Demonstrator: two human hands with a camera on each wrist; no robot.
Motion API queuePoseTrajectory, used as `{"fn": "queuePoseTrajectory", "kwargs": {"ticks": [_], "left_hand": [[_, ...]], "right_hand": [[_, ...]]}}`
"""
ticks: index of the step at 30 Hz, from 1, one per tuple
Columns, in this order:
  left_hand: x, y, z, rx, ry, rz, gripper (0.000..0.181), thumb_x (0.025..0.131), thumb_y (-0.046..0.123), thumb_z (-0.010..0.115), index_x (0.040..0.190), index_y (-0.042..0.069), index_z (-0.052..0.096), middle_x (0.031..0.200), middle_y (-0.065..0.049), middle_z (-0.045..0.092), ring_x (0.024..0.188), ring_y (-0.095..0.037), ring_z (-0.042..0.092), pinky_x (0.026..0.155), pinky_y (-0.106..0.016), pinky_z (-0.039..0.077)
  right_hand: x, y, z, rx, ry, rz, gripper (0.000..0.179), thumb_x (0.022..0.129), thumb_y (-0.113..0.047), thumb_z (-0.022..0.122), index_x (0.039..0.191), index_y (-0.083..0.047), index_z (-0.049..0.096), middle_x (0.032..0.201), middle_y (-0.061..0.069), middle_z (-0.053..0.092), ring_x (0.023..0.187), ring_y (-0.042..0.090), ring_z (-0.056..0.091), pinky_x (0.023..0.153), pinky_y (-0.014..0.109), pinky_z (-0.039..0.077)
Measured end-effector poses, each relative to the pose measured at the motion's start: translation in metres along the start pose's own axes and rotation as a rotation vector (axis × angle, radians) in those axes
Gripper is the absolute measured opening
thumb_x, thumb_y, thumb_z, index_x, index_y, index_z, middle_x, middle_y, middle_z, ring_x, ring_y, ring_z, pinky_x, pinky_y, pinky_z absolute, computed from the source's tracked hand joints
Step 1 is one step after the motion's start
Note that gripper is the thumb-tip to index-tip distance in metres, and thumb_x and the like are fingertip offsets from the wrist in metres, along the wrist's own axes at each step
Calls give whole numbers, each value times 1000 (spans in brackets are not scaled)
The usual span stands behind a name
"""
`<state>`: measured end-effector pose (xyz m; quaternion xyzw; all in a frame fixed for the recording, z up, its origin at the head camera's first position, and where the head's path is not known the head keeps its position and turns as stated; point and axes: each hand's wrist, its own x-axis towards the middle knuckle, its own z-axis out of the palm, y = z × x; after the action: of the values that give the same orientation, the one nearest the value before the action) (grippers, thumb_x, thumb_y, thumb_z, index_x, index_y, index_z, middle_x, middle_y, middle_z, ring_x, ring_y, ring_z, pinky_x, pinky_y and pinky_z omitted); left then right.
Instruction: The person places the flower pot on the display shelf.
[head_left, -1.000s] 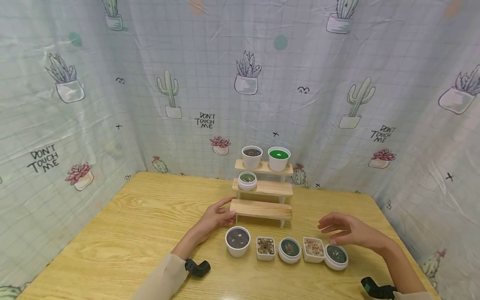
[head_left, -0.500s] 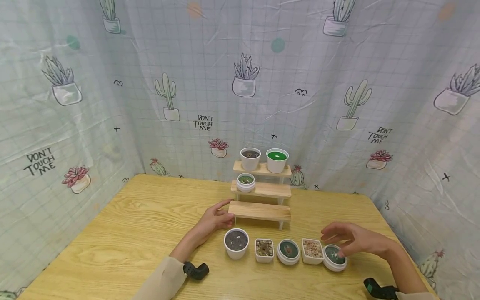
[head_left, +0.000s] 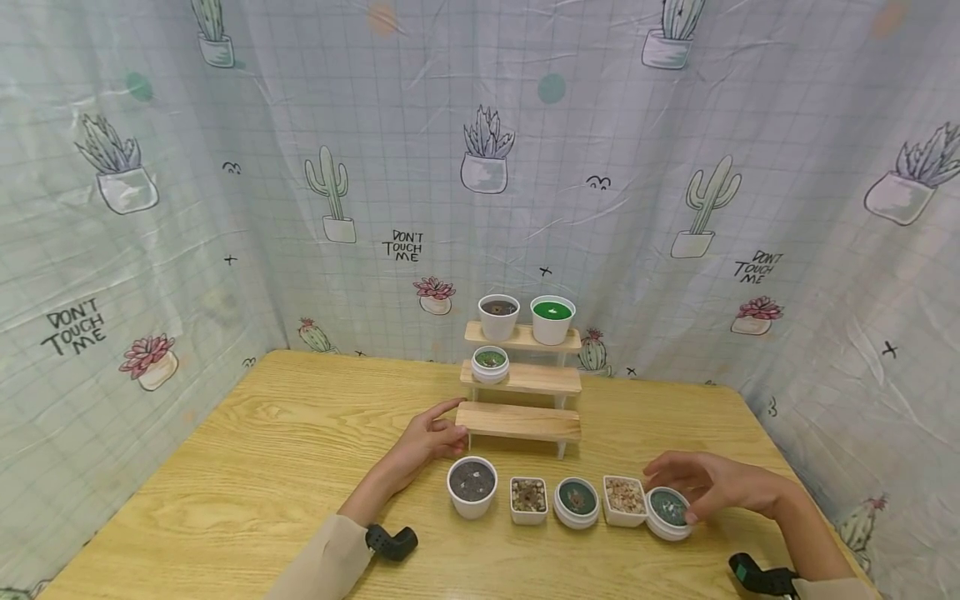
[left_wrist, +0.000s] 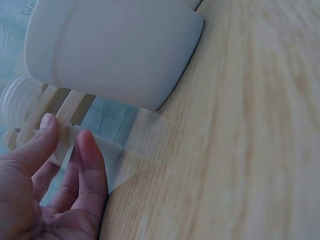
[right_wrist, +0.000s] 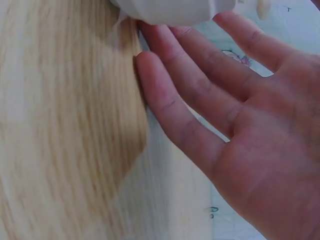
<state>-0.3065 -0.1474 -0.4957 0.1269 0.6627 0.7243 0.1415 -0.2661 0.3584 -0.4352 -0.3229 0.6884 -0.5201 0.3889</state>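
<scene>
A small wooden three-step shelf [head_left: 519,421] with white legs stands mid-table. My left hand [head_left: 424,442] grips the left end of its lowest step, thumb and fingers about the edge and leg in the left wrist view. My right hand [head_left: 723,485] holds the round white pot [head_left: 667,510] with a dark green top, at the right end of the front row. Its thumb is on the near rim and its fingers are at the far side. From the right wrist, the fingers [right_wrist: 160,85] touch the pot's white wall [right_wrist: 175,11]; the thumb is mostly hidden.
Left of the held pot stand a square pot [head_left: 623,500] of pale pebbles, a round green-topped pot [head_left: 577,502], a square stone-filled pot [head_left: 528,500] and a tall grey-topped pot [head_left: 472,487]. Upper steps bear a low round pot [head_left: 490,367], a brown-topped cup [head_left: 498,321] and a green-topped cup [head_left: 552,323].
My right hand has come down onto the round pot at the right end, its thumb now at the rim. My left hand stays at the shelf.
</scene>
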Motion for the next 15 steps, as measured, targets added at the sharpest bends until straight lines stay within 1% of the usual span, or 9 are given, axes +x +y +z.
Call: {"fn": "queuePoseTrajectory", "kwargs": {"ticks": [4,9,15], "left_hand": [[0,0,0,2,-4,4,73,99,14,70,162,10,32,99,-4,71,90,-14,70,83,-28,63],[-1,0,0,2,-2,2,72,99,14,70,162,11,33,100,-5,71,91,-14,70,83,-28,63],[-1,2,1,9,-1,-2,73,99,14,70,162,11,33,100,-5,70,91,-14,70,83,-28,63]], "right_hand": [[-1,2,0,19,-3,-5,70,95,-3,68,153,12,31,149,10,58,137,12,56,108,24,50],[0,6,-2,27,17,16,75,92,0,71,153,14,30,148,11,58,135,13,58,106,26,52],[0,11,-4,29,26,14,76,89,3,72,153,11,33,148,11,58,134,14,59,106,26,53]]}}
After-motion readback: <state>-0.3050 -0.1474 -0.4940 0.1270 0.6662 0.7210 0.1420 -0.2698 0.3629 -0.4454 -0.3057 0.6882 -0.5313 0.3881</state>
